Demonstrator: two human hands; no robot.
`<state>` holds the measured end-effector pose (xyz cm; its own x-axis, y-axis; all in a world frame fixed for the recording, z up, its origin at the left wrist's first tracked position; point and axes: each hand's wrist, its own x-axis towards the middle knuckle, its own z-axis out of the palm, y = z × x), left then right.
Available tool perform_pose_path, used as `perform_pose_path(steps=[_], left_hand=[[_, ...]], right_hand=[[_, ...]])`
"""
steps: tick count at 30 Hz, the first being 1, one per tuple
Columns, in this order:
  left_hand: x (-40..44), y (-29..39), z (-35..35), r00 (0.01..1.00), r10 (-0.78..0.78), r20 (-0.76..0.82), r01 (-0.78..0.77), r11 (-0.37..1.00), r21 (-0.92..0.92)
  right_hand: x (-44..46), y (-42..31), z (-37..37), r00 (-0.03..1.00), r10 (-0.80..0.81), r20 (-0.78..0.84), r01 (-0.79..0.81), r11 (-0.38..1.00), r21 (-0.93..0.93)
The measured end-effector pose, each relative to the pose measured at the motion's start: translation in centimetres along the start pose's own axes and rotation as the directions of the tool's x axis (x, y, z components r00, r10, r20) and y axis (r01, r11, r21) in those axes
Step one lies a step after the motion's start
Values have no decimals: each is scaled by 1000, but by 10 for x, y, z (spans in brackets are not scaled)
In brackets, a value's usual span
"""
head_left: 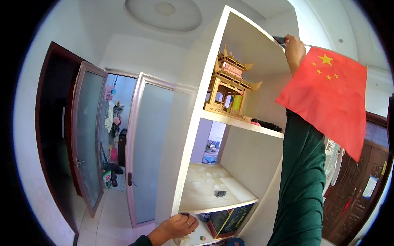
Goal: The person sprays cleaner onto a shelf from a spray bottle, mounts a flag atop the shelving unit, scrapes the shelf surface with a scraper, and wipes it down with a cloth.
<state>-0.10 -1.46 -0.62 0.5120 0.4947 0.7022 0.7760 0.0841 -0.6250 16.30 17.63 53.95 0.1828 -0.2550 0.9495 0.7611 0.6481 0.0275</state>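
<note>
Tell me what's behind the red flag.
The right forearm passes behind the red flag: the right hand shows above, the green sleeve below. The covered stretch and anything else behind it can't be seen.

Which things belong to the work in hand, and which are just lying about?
Likely in use:
- shelf, right hand high, left hand low
- dark thing at the right hand, unidentifiable

Likely just about:
- wooden model
- red flag
- box
- dark lump on the shelf
</note>
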Motion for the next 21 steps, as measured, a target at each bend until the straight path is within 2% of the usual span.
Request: perform_pose_path(steps=[2,3,5,8,12,14,16,18,21], left_hand=[[2,-1,-3,1000,-13,-16,13,1000,1],[3,-1,-3,1000,-5,-18,5,1000,2],[2,-1,-4,1000,-16,15,17,1000,-17],[-1,0,-2,1000,-4,22,3,999,33],[3,0,-6,1000,-27,-1,27,999,38],[2,0,-5,999,-27,23,26,999,37],[0,3,-2,1000,-30,9,30,998,57],[0,1,0,999,-36,-4,36,996,82],[-1,2,1,999,-17,-30,20,996,90]], right_hand=[[2,7,9,973,-182,-145,197,975,103],[1,7,2,973,-178,-148,193,976,98],[3,-1,-9,992,-116,38,113,989,91],[12,7,-4,986,-154,-68,160,982,96],[20,12,-18,989,-123,-83,134,981,141],[20,6,-28,995,-96,28,91,986,137],[16,2,-35,995,-96,-8,96,979,178],[17,-1,-41,988,-148,50,140,980,138],[17,3,-42,988,-148,37,142,981,132]])
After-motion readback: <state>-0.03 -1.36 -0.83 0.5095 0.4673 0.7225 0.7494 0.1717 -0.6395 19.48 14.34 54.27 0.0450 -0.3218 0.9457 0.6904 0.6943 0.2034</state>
